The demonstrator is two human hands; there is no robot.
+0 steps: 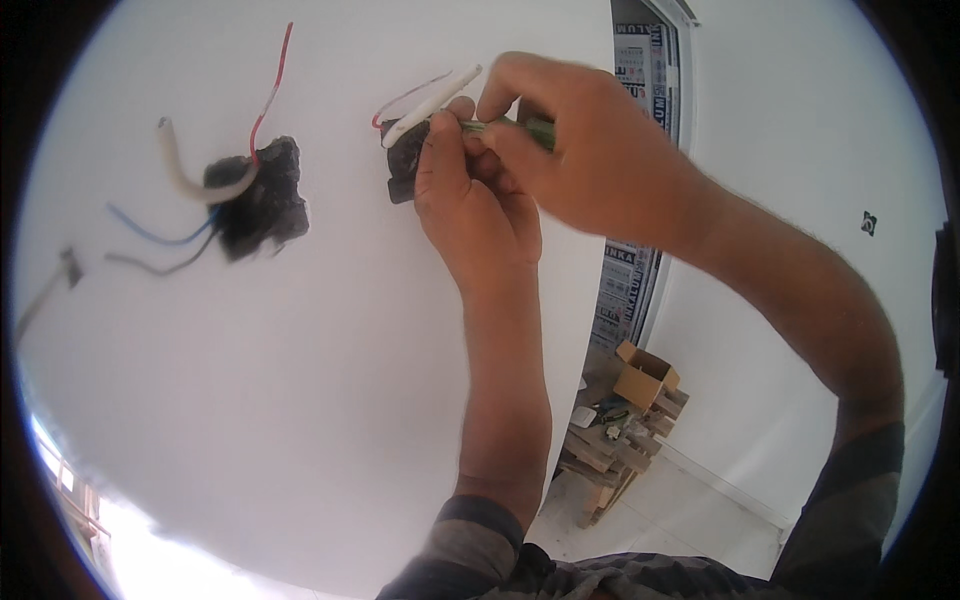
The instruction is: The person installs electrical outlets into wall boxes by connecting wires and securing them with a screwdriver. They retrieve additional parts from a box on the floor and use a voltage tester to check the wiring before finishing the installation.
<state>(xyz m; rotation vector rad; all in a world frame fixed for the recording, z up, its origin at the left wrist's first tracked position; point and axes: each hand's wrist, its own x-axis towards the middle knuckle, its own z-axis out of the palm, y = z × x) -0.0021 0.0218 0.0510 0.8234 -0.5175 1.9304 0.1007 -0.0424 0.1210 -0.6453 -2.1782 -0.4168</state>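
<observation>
A black wall box (pixel 402 172) in the white wall has a white cable (pixel 430 105) and a thin red-and-white wire (pixel 380 112) coming from it. My left hand (pixel 470 205) is at this box, fingers pinched at its right side on something thin by the cable. My right hand (pixel 600 150) is closed on a slim green-handled tool (pixel 540 133), its tip hidden among my fingers. To the left, a second black box (pixel 262 215) has a pale cable, a red wire, a blue wire and a grey wire hanging out.
The white wall ends at the right beside a frame (pixel 630 290) with printed protective film. Below it stand an open cardboard box (pixel 645 375) and wooden pallets (pixel 600 460) with small items on them. A small dark opening (pixel 869 223) is in the right wall; bright light shows at lower left.
</observation>
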